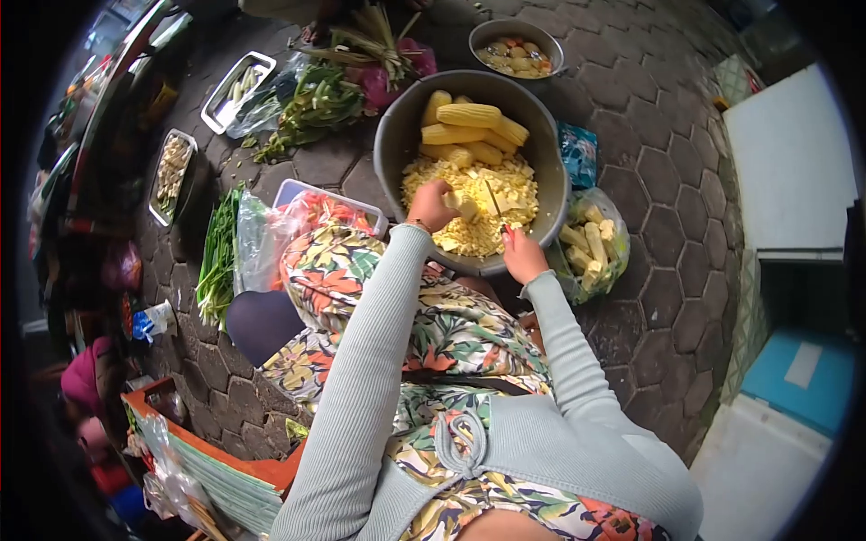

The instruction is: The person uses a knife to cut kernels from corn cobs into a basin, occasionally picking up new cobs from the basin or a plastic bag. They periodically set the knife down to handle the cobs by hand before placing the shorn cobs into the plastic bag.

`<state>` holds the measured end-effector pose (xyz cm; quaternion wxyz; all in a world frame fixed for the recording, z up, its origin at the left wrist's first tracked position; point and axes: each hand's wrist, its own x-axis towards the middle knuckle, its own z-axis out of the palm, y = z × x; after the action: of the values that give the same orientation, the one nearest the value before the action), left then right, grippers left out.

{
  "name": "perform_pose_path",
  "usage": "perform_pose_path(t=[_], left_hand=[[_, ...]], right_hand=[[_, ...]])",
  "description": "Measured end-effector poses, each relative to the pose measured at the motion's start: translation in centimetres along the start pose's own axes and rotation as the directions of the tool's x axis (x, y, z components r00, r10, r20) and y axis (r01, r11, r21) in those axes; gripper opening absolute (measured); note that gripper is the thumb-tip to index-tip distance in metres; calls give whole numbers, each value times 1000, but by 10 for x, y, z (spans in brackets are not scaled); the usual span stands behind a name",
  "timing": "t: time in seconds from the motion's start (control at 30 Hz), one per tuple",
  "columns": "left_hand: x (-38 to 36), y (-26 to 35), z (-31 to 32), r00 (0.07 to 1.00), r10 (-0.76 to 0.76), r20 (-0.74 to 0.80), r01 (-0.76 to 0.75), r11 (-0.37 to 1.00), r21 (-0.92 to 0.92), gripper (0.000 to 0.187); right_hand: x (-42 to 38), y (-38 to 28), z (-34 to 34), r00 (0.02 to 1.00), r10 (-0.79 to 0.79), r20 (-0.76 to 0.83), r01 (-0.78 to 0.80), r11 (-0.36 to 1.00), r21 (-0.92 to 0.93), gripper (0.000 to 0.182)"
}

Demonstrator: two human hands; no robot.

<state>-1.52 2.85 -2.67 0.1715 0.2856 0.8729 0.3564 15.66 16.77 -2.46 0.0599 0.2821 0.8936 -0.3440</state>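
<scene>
Grey hexagonal paving stones (667, 180) cover the ground in even daylight, with a white box (794, 162) and a blue-lidded container (803, 374) along the right edge and trays of greens (236, 90) lying at upper left.

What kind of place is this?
Probably an open-air market stall on the ground: paving stones, a basin of cut corn, trays of vegetables and bagged cobs around it.

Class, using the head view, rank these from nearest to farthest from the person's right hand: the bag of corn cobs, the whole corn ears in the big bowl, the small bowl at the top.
From the right hand:
1. Bag of corn cobs, just beside it on the ground.
2. Whole corn ears, at the big bowl's far side.
3. Small bowl, beyond the big bowl.
</scene>
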Motion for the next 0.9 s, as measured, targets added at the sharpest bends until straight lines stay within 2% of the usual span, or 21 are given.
perform_pose_path(t=[0.2, 0.23, 0.27, 0.33, 0.37, 0.43, 0.53, 0.73, 0.83, 0.9], left_hand=[[0, 4, -5, 998, -64, 23, 65, 998, -12, 46], [0, 3, -5, 999, -45, 9, 45, 999, -7, 45], [0, 3, -4, 999, -46, 16, 46, 999, -5, 45], [1, 6, -7, 998, -40, 47, 38, 999, 37, 45], [0, 8, -7, 1000, -9, 15, 8, 999, 43, 43], [-13, 4, -1, 999, -42, 21, 41, 998, 52, 43], [1, 9, -4, 1000, -5, -6, 5, 998, 64, 44], [0, 18, -7, 996, -81, 49, 78, 996, 49, 45], [1, 15, -5, 998, -50, 30, 48, 998, 50, 45], [-1, 13, -2, 1000, 26, 6, -26, 997, 73, 43]], right_hand=[[-5, -22, 6, 999, -25, -46, 25, 999, 19, 30], [-6, -25, 9, 992, -95, -83, 95, 995, 6, 29], [-7, -30, 11, 993, -89, -81, 90, 996, 9, 29], [-8, -42, 10, 996, -77, -33, 77, 997, 7, 28], [-9, -46, 10, 996, -86, -11, 86, 996, -25, 27], [-21, -46, 17, 997, -72, 33, 72, 997, -25, 26], [-10, -52, 9, 997, -70, 19, 71, 995, -64, 24], [-11, -53, 5, 999, -23, 39, 27, 996, -87, 24], [-8, -52, 5, 997, 2, 74, 3, 998, -68, 25], [-1, -53, 6, 995, 10, 97, -2, 997, -80, 25]])
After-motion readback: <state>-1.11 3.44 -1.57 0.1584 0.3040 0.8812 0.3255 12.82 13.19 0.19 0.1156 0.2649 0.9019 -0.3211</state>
